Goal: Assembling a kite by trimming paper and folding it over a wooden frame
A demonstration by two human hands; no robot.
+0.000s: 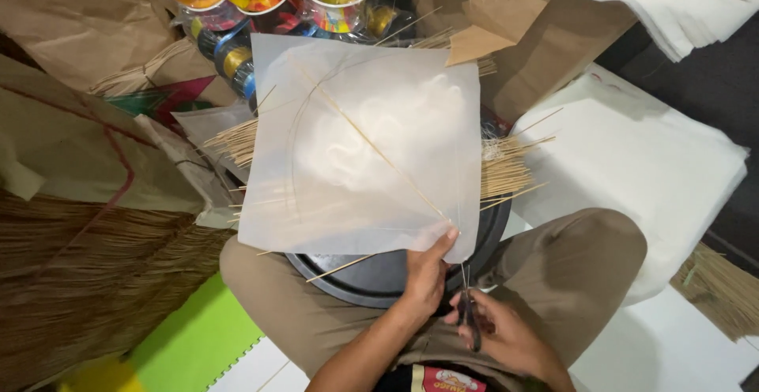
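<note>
Scissors (470, 319) sit closed in the right hand (506, 333), its grip wrapped round the handles; the left hand (425, 273) pinches the white paper sheet's (364, 147) near corner over the round black tray (379, 273). Trimming looks underway; cutting calls for steady tension beside the thin stick (371, 148).

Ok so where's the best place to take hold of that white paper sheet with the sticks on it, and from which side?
Pinch the white paper sheet at its near corner, coming from the person's side, where the left hand already has it. The straight stick ends at that corner and stiffens it; the far edges lie flat on the stick bundle. The right hand holds the scissors.
</note>
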